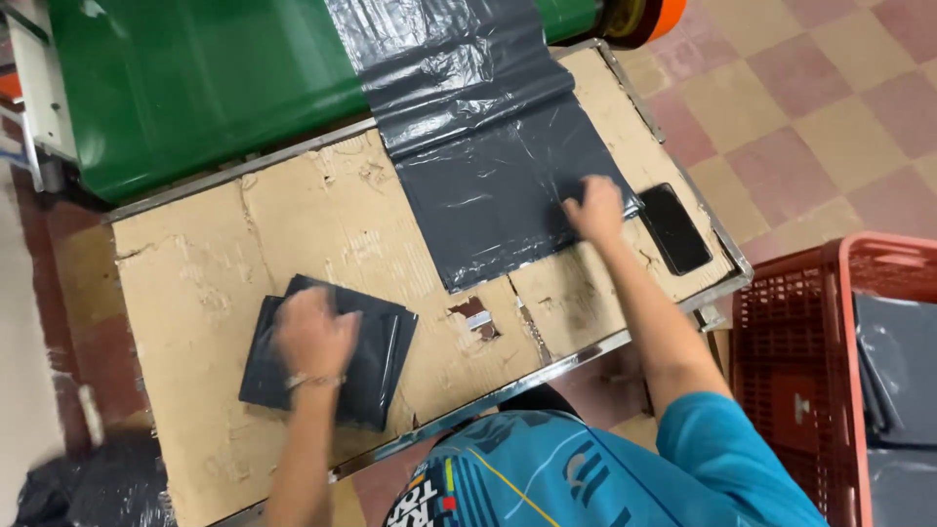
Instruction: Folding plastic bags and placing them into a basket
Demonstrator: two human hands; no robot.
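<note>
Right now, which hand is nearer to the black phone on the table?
The right. The right hand lies on the grey bag sheet just beside the phone. The left hand presses on the folded bag stack at the table's other side.

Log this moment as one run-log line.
left hand: pressing folded bag stack | right hand: on flat grey bag | phone beside | crate right

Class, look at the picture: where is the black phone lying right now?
The black phone lies on the cardboard-covered table, near its right edge, just right of the person's right hand and the flat dark plastic bag.
</note>
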